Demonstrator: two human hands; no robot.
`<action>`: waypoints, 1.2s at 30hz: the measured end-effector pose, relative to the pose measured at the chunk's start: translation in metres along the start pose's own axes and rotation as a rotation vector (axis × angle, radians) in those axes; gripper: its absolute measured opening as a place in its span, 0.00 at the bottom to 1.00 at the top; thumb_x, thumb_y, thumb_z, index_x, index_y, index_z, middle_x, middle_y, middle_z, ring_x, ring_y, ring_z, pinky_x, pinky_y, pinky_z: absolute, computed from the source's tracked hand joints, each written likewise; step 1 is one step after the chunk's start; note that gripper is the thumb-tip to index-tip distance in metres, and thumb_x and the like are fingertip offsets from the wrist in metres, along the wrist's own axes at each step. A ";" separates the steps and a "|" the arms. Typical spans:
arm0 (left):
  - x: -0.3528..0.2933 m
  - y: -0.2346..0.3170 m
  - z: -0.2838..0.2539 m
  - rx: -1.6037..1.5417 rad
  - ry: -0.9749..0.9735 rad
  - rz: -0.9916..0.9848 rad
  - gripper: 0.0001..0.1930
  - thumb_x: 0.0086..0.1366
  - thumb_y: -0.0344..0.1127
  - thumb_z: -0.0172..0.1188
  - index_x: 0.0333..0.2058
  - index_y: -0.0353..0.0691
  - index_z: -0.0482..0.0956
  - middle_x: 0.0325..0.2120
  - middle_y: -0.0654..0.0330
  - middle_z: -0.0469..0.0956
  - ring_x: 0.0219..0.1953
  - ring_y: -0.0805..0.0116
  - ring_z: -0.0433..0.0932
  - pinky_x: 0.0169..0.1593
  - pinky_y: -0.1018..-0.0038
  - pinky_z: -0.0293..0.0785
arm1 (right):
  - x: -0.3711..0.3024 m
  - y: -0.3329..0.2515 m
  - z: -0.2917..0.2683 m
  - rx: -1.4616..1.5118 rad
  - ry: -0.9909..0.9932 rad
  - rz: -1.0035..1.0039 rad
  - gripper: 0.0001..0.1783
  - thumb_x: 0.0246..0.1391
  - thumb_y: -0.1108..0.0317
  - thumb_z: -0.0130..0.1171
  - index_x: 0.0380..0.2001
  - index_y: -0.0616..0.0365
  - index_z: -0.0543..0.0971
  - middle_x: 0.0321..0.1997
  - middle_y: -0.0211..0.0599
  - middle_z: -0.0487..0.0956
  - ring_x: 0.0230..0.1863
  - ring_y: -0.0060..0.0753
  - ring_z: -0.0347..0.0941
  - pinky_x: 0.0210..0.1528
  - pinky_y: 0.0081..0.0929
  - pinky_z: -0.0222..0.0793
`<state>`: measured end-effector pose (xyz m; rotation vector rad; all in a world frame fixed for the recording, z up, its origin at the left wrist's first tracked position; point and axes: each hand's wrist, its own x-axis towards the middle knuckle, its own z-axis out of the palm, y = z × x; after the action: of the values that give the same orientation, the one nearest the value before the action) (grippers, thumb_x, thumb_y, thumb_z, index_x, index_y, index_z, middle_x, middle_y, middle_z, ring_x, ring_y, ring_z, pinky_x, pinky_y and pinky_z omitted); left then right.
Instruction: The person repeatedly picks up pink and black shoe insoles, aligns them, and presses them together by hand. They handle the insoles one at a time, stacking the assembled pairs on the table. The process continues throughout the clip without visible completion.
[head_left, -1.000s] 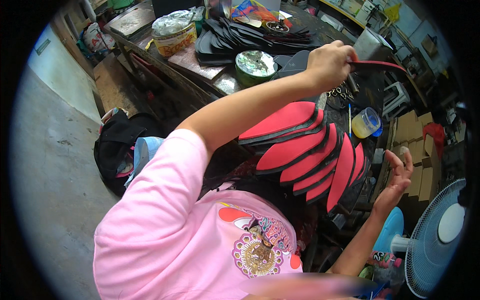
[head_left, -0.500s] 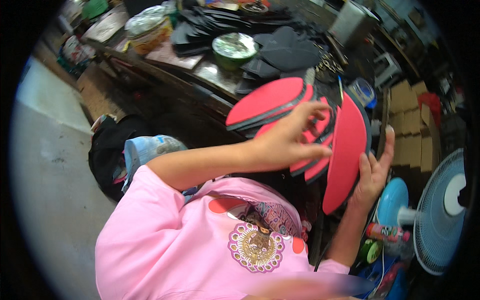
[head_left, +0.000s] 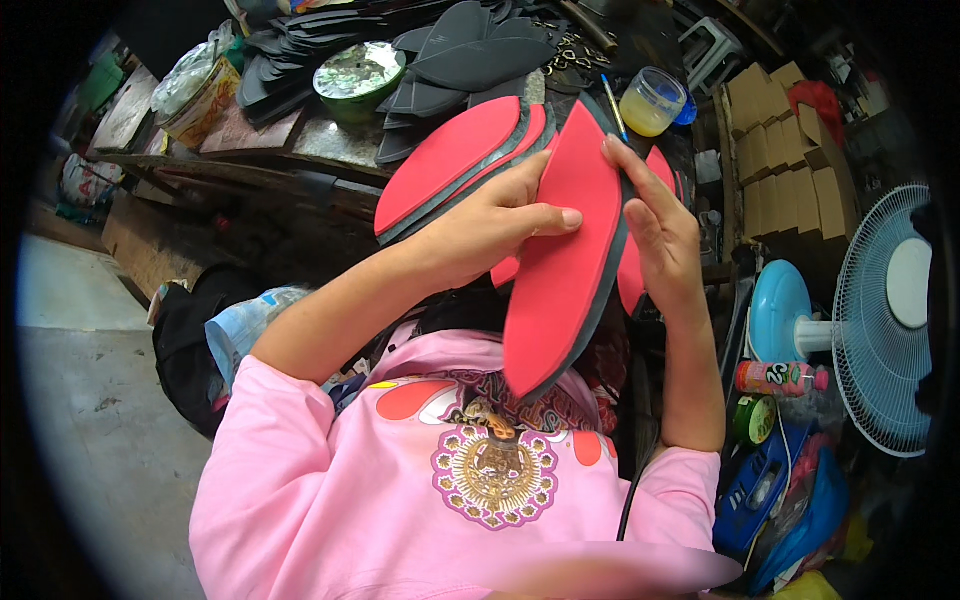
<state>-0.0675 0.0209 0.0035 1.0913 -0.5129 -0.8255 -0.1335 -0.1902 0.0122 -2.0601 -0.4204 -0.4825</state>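
Note:
A leaf-shaped red foam piece with a dark grey backing [head_left: 560,280] is held up in front of my chest, tilted, its pointed end upward. My left hand [head_left: 485,225] is closed on its left edge, thumb flat on the red face and the other fingers hidden behind. At the right edge, my right hand [head_left: 665,240] has its fingers bent against the piece near the upper tip. Beyond my left hand lie several overlapping red foam pieces [head_left: 450,165] with the same dark backing. Part of another red piece [head_left: 630,275] shows behind the held one.
Across the bench are dark grey leaf-shaped sheets [head_left: 480,50], a green-rimmed tub [head_left: 360,75], a jar of yellowish liquid [head_left: 650,105] and a blue pen [head_left: 613,105]. Cardboard boxes [head_left: 790,150] and a fan [head_left: 880,320] stand on the right.
My left hand was apart from the upright red piece and now grips it. My right hand's fingers have bent in onto its edge. The piece has shifted left and tilted in view.

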 end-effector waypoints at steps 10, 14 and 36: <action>-0.006 0.014 -0.004 -0.188 -0.147 -0.075 0.30 0.58 0.25 0.57 0.62 0.31 0.67 0.47 0.57 0.79 0.46 0.72 0.81 0.51 0.76 0.78 | 0.004 0.017 -0.002 0.306 -0.072 0.049 0.48 0.66 0.29 0.32 0.63 0.64 0.72 0.60 0.44 0.77 0.55 0.39 0.76 0.57 0.29 0.69; 0.000 0.012 -0.014 -0.256 -0.047 0.002 0.27 0.57 0.26 0.56 0.58 0.30 0.70 0.45 0.55 0.80 0.43 0.71 0.82 0.49 0.75 0.80 | -0.015 0.017 -0.008 0.411 -0.157 0.112 0.53 0.63 0.24 0.27 0.60 0.64 0.76 0.49 0.40 0.79 0.38 0.28 0.73 0.42 0.23 0.68; 0.005 0.007 -0.006 -0.230 -0.074 -0.031 0.30 0.57 0.26 0.55 0.61 0.32 0.69 0.45 0.57 0.80 0.41 0.73 0.83 0.48 0.77 0.80 | -0.023 0.021 -0.002 -0.308 -0.055 -0.216 0.46 0.62 0.26 0.37 0.64 0.52 0.74 0.37 0.41 0.80 0.31 0.35 0.77 0.33 0.31 0.72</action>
<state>-0.0572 0.0222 0.0077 0.8618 -0.4513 -0.9310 -0.1440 -0.2050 -0.0138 -2.3404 -0.6381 -0.6544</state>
